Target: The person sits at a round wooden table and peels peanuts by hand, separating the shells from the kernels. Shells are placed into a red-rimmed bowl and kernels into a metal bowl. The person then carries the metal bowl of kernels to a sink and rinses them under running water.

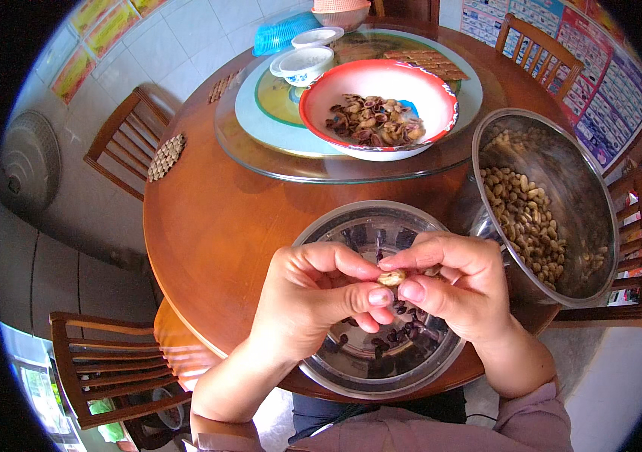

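Observation:
A single peanut in its shell (391,278) is pinched between the thumbs and fingertips of my left hand (321,294) and my right hand (456,282). Both hands hover over a steel basin (349,367), whose floor bears scattered dark purple peanut kernels (394,336). Part of the basin is hidden behind my hands. To the right, a deep steel pot (586,226) leans with its mouth towards me and holds many unshelled peanuts (524,217). Farther back, a red-rimmed enamel bowl (349,79) contains a heap of broken peanut shells (377,118).
The enamel bowl rests on a glass turntable (275,169) atop a round wooden table (213,226). Lidded white bowls (306,65), a blue plastic basket (281,34) and a woven mat (428,63) sit behind. Wooden chairs (123,361) surround the table.

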`<state>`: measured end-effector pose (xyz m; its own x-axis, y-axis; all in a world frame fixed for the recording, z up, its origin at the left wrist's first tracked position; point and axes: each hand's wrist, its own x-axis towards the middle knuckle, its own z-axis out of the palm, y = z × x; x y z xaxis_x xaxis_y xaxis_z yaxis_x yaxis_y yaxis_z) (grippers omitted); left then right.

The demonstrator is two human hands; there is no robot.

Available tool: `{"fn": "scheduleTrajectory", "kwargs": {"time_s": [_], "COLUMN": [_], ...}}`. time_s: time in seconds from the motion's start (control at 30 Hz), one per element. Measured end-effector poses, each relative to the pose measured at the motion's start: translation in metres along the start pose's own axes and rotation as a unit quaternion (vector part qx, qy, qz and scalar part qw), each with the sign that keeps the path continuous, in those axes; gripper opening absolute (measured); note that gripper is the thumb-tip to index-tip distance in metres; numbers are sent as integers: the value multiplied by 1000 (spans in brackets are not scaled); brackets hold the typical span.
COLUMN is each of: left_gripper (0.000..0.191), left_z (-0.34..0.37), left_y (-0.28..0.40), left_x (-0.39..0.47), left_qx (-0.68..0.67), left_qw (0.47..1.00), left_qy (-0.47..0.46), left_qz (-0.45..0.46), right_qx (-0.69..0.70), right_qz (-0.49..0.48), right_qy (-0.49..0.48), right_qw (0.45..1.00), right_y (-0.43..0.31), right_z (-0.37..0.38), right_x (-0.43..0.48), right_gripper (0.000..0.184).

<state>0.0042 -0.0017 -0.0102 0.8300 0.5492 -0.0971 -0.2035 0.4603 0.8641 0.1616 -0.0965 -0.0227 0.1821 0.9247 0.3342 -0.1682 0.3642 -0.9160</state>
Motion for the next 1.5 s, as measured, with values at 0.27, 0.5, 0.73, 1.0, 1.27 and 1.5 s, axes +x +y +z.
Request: {"fn": "scheduleTrajectory", "kwargs": {"time_s": [0.27, 0.5, 0.73, 1.0, 1.27, 1.5], "left_gripper": [12, 11, 13, 11, 26, 25], "left_z": [13, 16, 14, 12, 4, 6], "left_y": [-5, -1, 3, 3, 20, 18], "left_x": [-5, -1, 3, 0, -1, 4], "left_qx": [134, 161, 186, 38, 69, 113], "left_qw": [986, 986, 982, 998, 990, 978], "left_qy": [53, 45, 23, -7, -4, 27], "left_qz": [83, 14, -31, -54, -120, -172], "right_qx": [-38, -80, -15, -82, -285, -391], "right_qz": [28, 10, 47, -6, -147, -165], "right_qy": [16, 12, 19, 44, -36, -90], "right_qw": [999, 997, 999, 996, 947, 901], "right_y": [-2, -3, -6, -7, -8, -7], "right_z": [2, 0, 4, 9, 1, 2], "right_x": [-2, -3, -4, -6, -1, -2], "right_gripper": [12, 4, 3, 6, 3, 7]}}
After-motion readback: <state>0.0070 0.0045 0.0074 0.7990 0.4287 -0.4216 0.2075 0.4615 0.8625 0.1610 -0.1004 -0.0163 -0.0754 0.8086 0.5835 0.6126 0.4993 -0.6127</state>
